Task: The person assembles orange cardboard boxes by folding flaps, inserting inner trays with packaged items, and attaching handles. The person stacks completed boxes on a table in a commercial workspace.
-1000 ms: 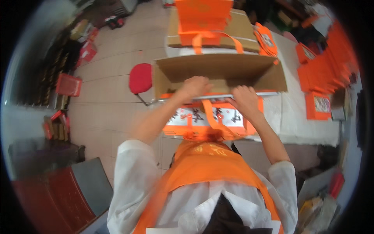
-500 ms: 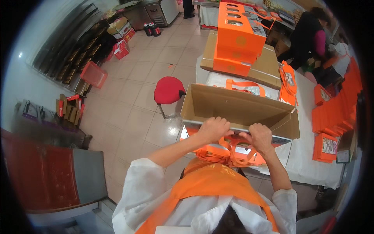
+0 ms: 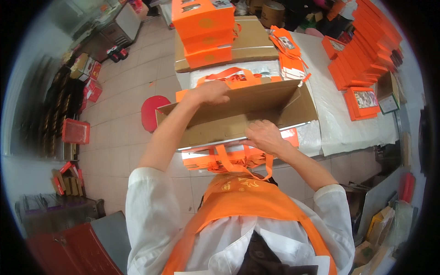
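Note:
A long, open-topped cardboard box (image 3: 275, 101), brown inside, stands on the table before me. My left hand (image 3: 210, 93) is at its far rim, fingers curled over the edge. On the near rim, my right hand (image 3: 266, 136) has its fingers bent over the wall and its thumb on the outside. Between the box and my apron lie flat orange bags (image 3: 197, 160) with looped straps. More orange bags with handles (image 3: 243, 82) show just past the far wall. What lies under my left palm is hidden.
Orange gift boxes (image 3: 206, 32) are stacked on a flat brown carton (image 3: 254, 34) beyond. Many orange boxes (image 3: 353, 68) are piled to the right on the white-covered table (image 3: 316, 119). A red stool (image 3: 151, 110) stands left of the box. Other people are at the far right.
My left hand has moved from the near rim across to the far rim. My right hand stays on the near rim. The view has turned rightward.

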The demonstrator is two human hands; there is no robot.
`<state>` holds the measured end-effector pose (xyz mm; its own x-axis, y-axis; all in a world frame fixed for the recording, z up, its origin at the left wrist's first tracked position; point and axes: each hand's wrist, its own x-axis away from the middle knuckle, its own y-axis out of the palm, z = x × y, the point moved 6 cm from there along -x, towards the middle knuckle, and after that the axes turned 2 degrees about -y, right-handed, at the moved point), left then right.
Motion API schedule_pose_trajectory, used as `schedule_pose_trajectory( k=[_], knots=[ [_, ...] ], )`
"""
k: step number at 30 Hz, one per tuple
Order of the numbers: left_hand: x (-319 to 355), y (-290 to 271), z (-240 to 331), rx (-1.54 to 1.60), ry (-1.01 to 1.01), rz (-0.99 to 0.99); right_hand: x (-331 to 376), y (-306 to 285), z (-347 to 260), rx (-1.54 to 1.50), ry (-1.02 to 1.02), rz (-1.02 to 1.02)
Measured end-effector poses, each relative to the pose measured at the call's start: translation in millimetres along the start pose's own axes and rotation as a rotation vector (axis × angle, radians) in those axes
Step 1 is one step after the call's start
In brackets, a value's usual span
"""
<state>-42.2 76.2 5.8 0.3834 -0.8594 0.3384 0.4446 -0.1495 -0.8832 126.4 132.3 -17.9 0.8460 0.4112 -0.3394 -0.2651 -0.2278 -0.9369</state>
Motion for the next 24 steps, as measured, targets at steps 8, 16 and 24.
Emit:
schedule_pose_trajectory(
  k=[8,16,24],
  knots=[
    [16,36,41,-0.580,0.192,0.871,0,0,7,0.058,0.062,0.051],
    [-6,36,8,0.235,0.126,0.362,0,-2,7,0.068,0.051,0.087],
    [-30,37,13,-0.056,-0.094,0.397,1,2,7,0.071,0.088,0.026]
  ],
)
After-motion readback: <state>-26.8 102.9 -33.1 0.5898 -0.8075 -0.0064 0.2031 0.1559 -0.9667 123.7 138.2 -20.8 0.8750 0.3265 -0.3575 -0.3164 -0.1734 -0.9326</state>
